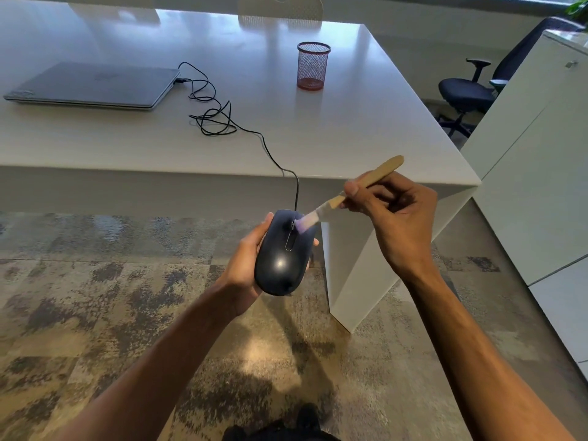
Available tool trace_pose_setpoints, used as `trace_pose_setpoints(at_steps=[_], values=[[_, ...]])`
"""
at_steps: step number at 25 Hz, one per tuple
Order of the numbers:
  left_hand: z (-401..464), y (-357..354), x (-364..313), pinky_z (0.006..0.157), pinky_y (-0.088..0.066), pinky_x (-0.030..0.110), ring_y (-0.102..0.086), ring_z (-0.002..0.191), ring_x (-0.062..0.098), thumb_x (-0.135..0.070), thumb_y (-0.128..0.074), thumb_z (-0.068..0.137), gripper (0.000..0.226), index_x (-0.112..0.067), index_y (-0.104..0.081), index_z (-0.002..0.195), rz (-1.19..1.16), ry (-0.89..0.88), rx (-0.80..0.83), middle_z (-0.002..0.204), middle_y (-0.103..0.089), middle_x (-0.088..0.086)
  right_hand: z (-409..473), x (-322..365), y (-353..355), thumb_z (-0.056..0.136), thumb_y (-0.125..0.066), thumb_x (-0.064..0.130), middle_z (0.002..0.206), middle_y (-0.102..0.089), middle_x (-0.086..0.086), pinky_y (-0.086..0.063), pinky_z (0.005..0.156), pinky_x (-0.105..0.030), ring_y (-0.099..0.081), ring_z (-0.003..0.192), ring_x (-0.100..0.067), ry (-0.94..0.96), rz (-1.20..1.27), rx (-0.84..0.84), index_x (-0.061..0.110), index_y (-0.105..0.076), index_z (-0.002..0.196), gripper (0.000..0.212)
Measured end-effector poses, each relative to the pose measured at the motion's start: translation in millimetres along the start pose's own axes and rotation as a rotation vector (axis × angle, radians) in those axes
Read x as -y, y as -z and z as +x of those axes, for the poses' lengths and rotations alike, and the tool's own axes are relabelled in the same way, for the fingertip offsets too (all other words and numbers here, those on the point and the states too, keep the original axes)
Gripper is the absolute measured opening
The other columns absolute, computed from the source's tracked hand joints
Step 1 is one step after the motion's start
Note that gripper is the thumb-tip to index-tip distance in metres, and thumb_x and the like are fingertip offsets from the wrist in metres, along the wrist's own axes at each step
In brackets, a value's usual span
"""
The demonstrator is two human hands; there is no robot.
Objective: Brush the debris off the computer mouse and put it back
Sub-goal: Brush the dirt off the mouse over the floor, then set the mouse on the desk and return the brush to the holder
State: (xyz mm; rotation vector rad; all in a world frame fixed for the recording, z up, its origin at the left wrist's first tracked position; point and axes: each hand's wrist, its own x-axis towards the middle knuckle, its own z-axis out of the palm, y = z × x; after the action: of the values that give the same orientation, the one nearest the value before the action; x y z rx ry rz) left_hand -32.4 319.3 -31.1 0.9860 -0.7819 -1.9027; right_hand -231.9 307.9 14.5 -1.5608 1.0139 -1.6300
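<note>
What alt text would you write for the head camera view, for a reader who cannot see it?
A person's left hand holds a black wired mouse above the floor while the right hand brushes it near the scroll wheel with a wooden-handled brush. Behind, a white desk carries a closed laptop and a mesh cup.

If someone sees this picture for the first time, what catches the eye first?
First, the dark computer mouse held in the left hand over the carpet, in front of the white desk. The right hand holds a wooden-handled brush, its bristles on the mouse near the wheel. The mouse cable runs back to a closed laptop.
</note>
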Motion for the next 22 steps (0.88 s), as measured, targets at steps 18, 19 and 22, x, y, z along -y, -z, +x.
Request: trace_pose_setpoints(at_steps=[18,19,22], values=[[54,-26,-20,0.061,-0.055,0.034,-0.066,0.072,0.027,-0.046,-0.046,0.095,0.07,0.008,-0.045,0.14,-0.039,-0.239,-0.02,0.124,-0.055,0.032,49,-24,46,0.093,-0.069,0.009,0.084,-0.08,0.007,-0.059,0.079,-0.021,-0.078,0.084,-0.014,-0.102,0.076,-0.173,0.012,-0.073,0.101,0.01],[61,-28,-24,0.062,-0.055,0.034,-0.065,0.073,0.028,-0.046,-0.045,0.098,0.068,0.007,-0.045,0.139,-0.031,-0.26,-0.016,0.122,-0.056,0.031,54,-24,49,0.093,-0.069,0.009,0.084,-0.08,0.006,-0.059,0.079,-0.021,-0.078,0.084,-0.014,-0.104,0.081,-0.164,0.013,-0.073,0.101,0.01],[79,-32,-38,0.062,-0.055,0.034,-0.063,0.075,0.031,-0.049,-0.046,0.098,0.069,0.007,-0.046,0.139,-0.013,-0.304,-0.027,0.116,-0.058,0.027,67,-25,56,0.093,-0.069,0.01,0.083,-0.08,0.004,-0.06,0.08,-0.023,-0.078,0.085,-0.016,-0.117,0.075,-0.157,0.015,-0.074,0.099,0.009]])
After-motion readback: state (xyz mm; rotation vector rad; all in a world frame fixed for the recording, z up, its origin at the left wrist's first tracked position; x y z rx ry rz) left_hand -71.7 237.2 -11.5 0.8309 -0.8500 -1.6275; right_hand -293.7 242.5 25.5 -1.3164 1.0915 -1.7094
